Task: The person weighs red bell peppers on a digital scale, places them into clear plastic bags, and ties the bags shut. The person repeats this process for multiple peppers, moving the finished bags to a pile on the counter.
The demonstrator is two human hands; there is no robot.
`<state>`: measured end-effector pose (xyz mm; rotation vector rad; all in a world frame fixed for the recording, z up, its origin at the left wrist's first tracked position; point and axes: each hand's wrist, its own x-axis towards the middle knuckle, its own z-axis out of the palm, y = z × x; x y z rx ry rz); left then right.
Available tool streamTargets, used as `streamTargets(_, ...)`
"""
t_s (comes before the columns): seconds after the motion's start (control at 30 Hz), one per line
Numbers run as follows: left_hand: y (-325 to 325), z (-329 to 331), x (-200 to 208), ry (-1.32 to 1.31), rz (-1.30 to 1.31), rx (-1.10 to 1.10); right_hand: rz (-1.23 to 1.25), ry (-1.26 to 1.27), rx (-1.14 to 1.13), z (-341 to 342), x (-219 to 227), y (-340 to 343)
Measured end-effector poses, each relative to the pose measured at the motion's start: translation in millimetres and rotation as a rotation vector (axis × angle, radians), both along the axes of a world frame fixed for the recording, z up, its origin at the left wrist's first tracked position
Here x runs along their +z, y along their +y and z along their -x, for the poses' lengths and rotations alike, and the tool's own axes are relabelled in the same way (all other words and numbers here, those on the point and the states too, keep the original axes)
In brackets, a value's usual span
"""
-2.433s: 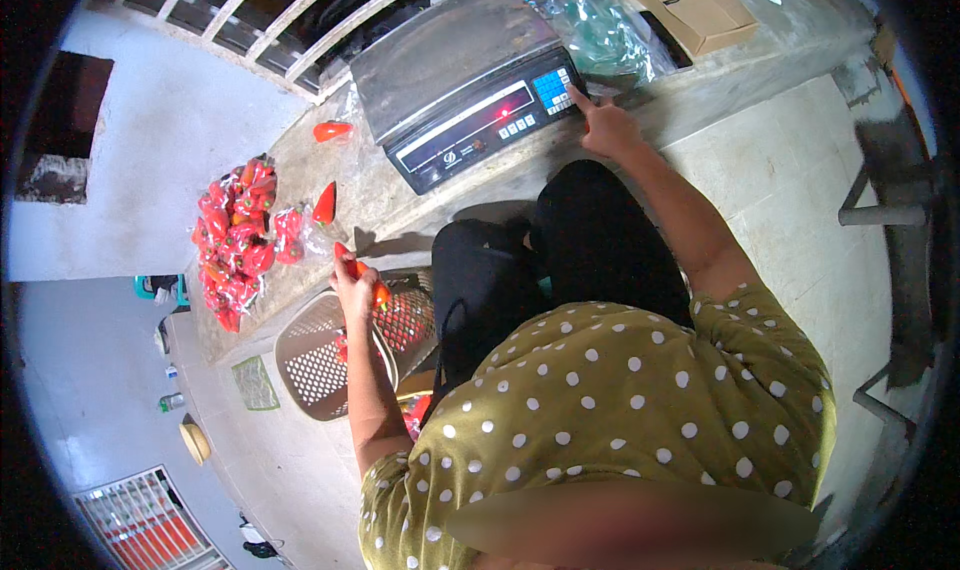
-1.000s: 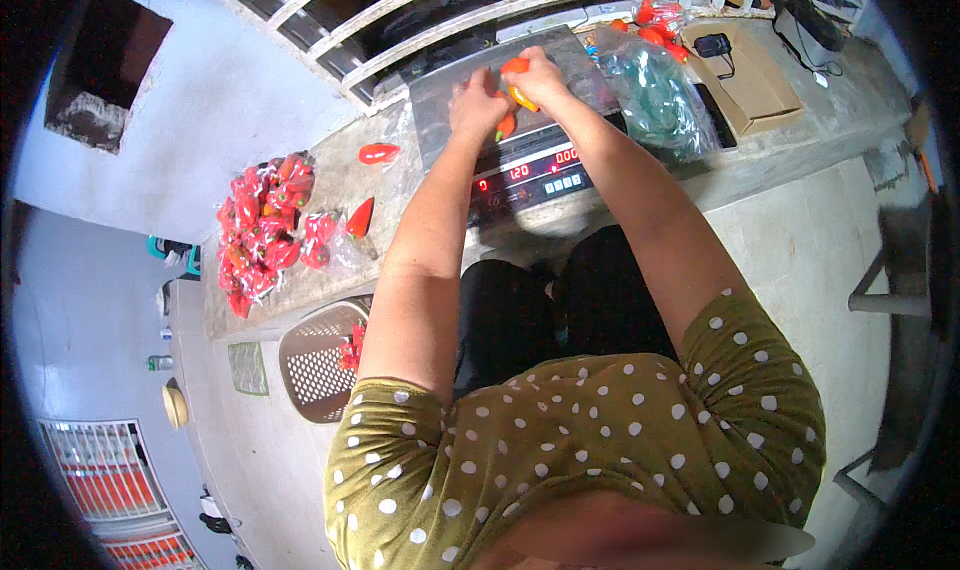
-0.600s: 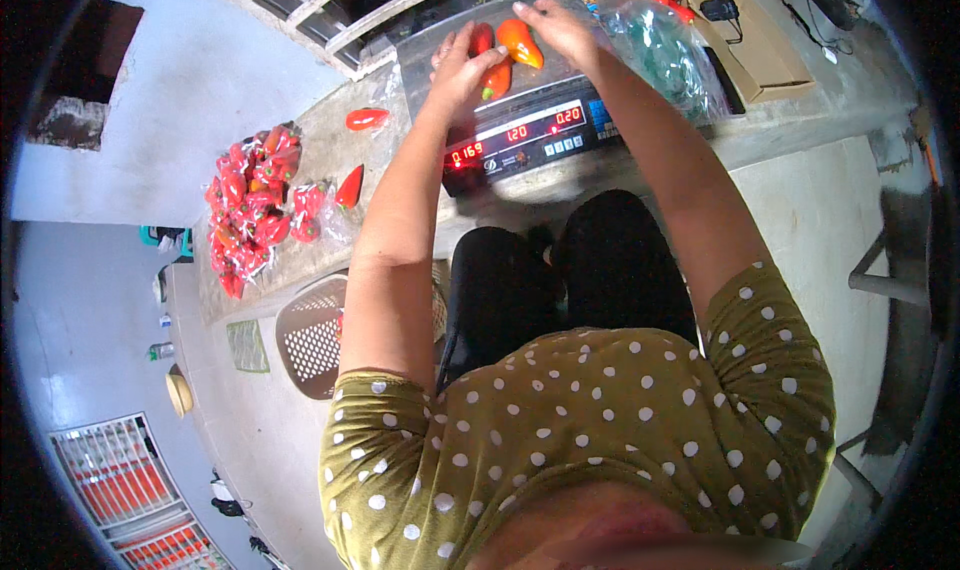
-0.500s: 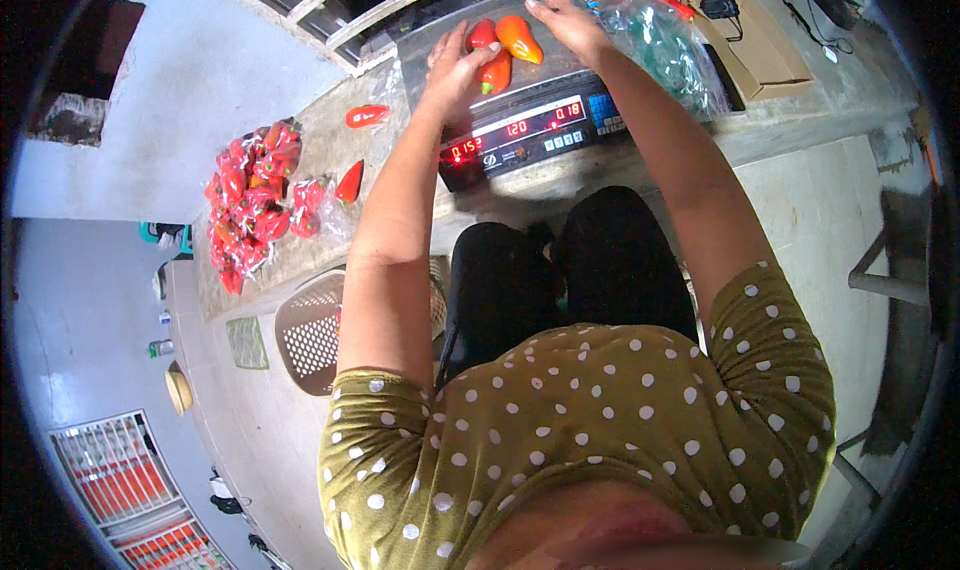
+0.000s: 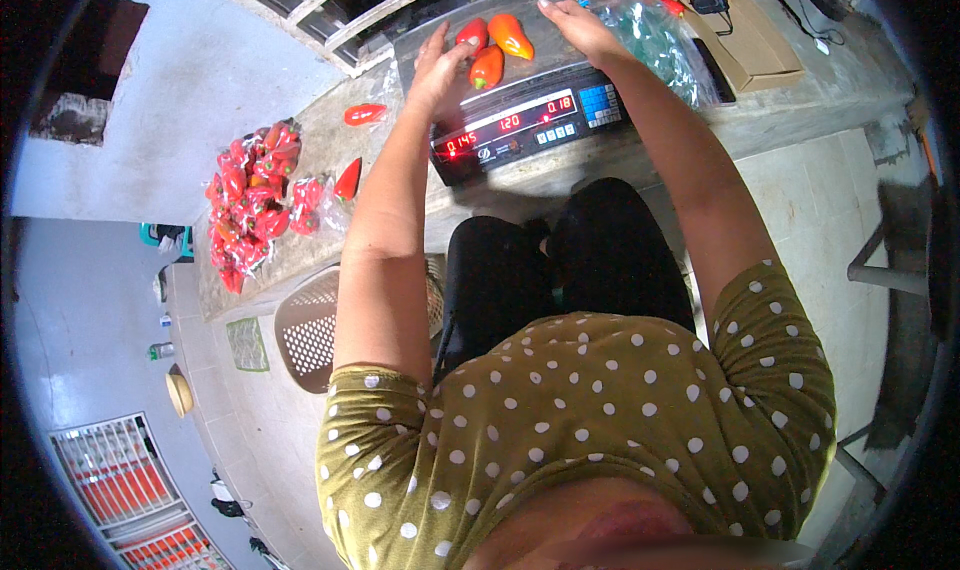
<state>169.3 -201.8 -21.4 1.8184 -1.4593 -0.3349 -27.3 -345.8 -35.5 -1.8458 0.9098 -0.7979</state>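
Red and orange peppers (image 5: pixel 489 48) are framed on the scale pan (image 5: pixel 480 32) between two open hands.

Three peppers are seen lying close together on the grey pan of the digital scale (image 5: pixel 510 90), their long axes running roughly from near-left to far-right. The left hand (image 5: pixel 437 65) is held flat and spread at the pan's left side, its fingertips just beside the nearest red pepper; nothing is gripped. The right hand (image 5: pixel 572 22) is laid open on the pan's far right, slightly further from the orange pepper, and is likewise empty. The peppers thus lie to the right of the left hand, which is the nearer one. A heap of bagged peppers (image 5: pixel 250 195) is left well apart on the counter (image 5: pixel 800 100).
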Motion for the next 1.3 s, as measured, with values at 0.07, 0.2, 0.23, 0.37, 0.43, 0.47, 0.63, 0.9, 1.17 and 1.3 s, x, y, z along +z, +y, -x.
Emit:
streamTargets(0.07, -1.3, 0.4, 0.5, 0.151, -0.018, 0.111, -0.017, -0.005, 0.018, -0.9, 0.0, 2.2)
streamTargets(0.2, 12.5, -15.6, -8.5, 0.1, 0.089, 0.12, -0.079, -0.064, 0.061, 2.8, 1.2, 3.8)
streamTargets(0.23, 20.4, -17.5, -7.3, 0.025, 0.12, 0.129, -0.1, -0.082, 0.082, 6.5, 7.0, 11.9)
streamTargets(0.37, 59.0, -50.8, -25.5, -0.206, 0.154, 0.374, 0.092, -0.116, 0.042, 35.8, -14.6, 23.3)
streamTargets(0.43, 90.9, -79.9, -50.7, -0.458, 0.149, 0.468, 0.521, -0.043, -0.035, 60.0, -53.5, 29.8)
streamTargets(0.47, 108.9, -92.8, -57.7, -0.455, 0.089, 0.524, 0.439, -0.035, -0.033, 71.2, -55.9, 48.3)
streamTargets(0.63, 187.7, -154.4, -87.5, -0.279, -0.19, 0.947, 0.209, 0.192, 0.005, 122.8, -64.1, 128.9)
streamTargets(0.9, 215.1, -208.1, -107.4, -0.26, -0.395, 0.816, 0.201, 0.311, 0.056, 128.0, -88.1, 166.2)
streamTargets(1.17, 163.0, -168.8, -69.1, -0.566, -1.039, 0.415, 0.329, 0.338, 0.118, 115.2, -103.3, 165.6)
streamTargets(1.3, 113.3, -147.3, -49.9, -0.529, -0.553, 0.532, 0.322, 0.311, 0.093, 107.3, -88.0, 165.8)
